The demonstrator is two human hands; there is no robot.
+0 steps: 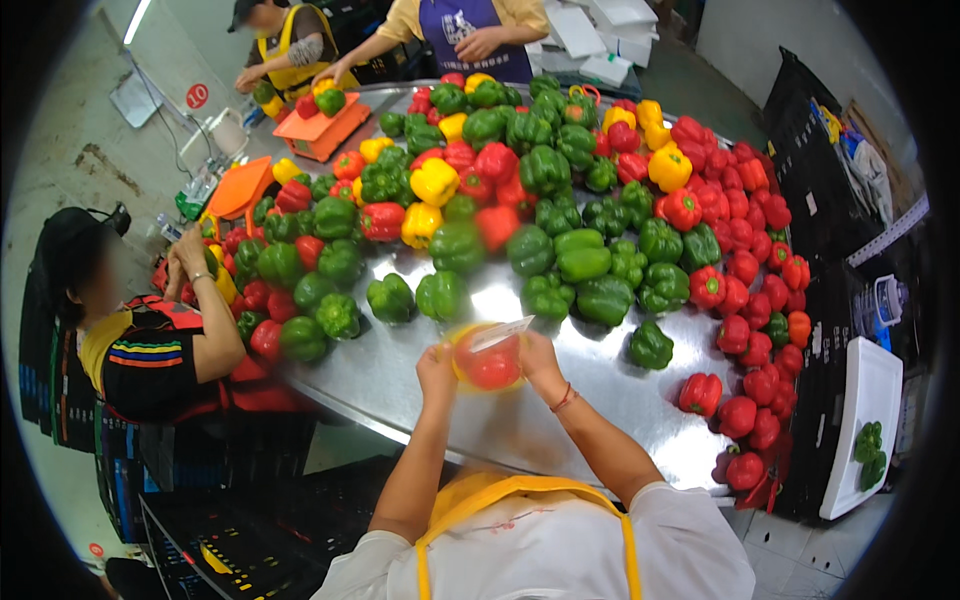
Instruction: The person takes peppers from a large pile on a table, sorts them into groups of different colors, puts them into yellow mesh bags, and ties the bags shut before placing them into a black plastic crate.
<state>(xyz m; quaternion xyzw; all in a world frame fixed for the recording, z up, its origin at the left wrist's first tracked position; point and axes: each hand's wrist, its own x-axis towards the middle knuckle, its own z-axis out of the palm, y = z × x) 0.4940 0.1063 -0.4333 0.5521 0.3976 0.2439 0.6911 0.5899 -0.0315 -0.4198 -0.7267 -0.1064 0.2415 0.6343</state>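
Observation:
Just above the near part of the metal table (470,430), a see-through bag of bell peppers (488,362) hangs between my hands. Red shows in its middle and yellow round its rim, blurred by motion. A white strip, maybe a label, (503,334) lies across its top. My left hand (437,372) is closed on the bag's left side. On the opposite side my right hand (543,366), with a red cord on the wrist, grips it too. Two green bell peppers (440,296) lie just beyond my left hand, and a single green one (651,345) sits to the right.
Green peppers (580,255) pile up mid-table, red ones (740,300) along the right edge. Co-workers stand left (150,330) and at the far side (475,40). An orange scale (322,127) stands far left. Black crates (815,330) and a white tray (845,440) flank the right.

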